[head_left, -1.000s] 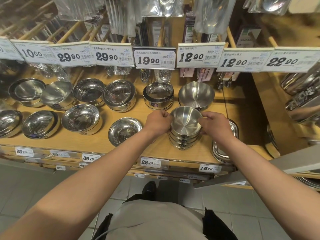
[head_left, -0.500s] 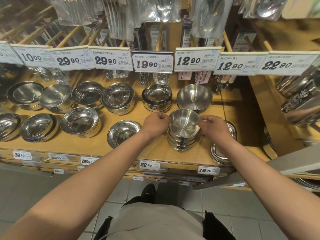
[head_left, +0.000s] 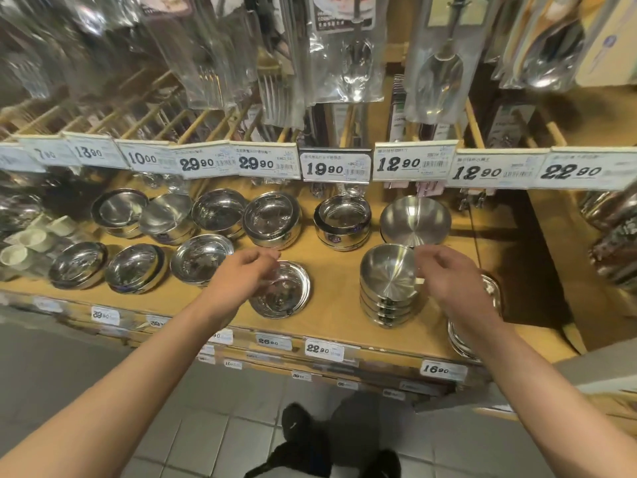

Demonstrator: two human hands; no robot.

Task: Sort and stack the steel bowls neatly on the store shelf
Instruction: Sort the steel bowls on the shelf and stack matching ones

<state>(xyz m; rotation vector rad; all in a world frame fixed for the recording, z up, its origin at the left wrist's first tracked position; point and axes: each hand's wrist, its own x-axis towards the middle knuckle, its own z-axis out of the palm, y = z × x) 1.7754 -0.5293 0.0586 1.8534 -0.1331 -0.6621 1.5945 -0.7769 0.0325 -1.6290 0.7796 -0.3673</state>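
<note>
The stack (head_left: 387, 291) of matte bowls stands near the front edge of the shelf (head_left: 337, 322), nested and fairly even. The risk as I judge it: the right hand (head_left: 455, 281) hovers just beside the top bowl's rim, and a careless brush from it could tip the stack forward off the shelf. The left hand (head_left: 241, 281) hangs over a single shiny bowl (head_left: 282, 294), which also sits close to the edge; a poor pinch on its slick rim could let it slide or clatter into its neighbours.

Both arms reach forward over the shelf, wrists bent slightly down. The left fingers are loosely curled and hold nothing; whether they touch the bowl beneath I cannot tell. The right fingers are relaxed, slightly apart, also empty, beside the stack's right rim.
</note>
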